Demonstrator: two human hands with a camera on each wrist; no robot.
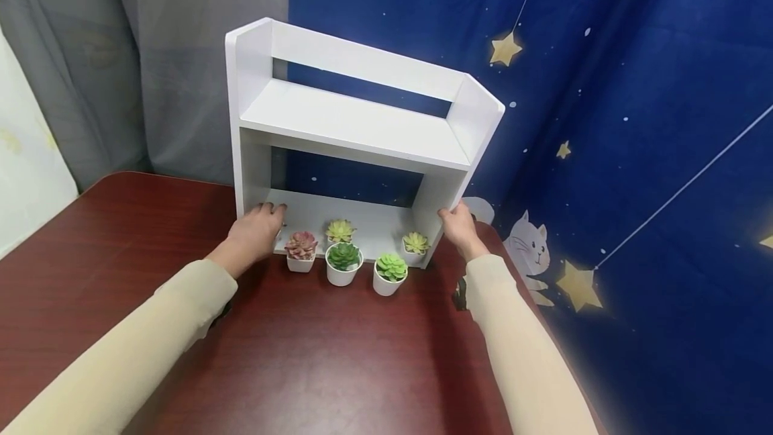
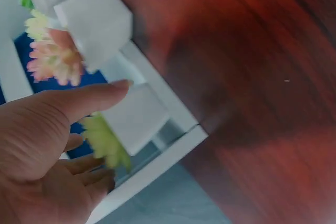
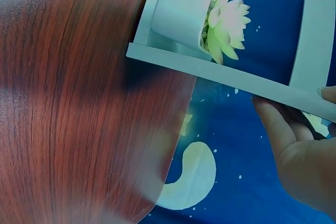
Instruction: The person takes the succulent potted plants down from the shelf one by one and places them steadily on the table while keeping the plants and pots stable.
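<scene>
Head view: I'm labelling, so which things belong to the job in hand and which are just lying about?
Likely the job's:
white shelf, held by the right hand
small potted plants

Apparently only surroundings:
brown table
grey curtain
blue star-patterned cloth

white shelf (image 1: 356, 119) | two-tier, upright | white-potted succulents (image 1: 343, 262) | three inside, three in front
</scene>
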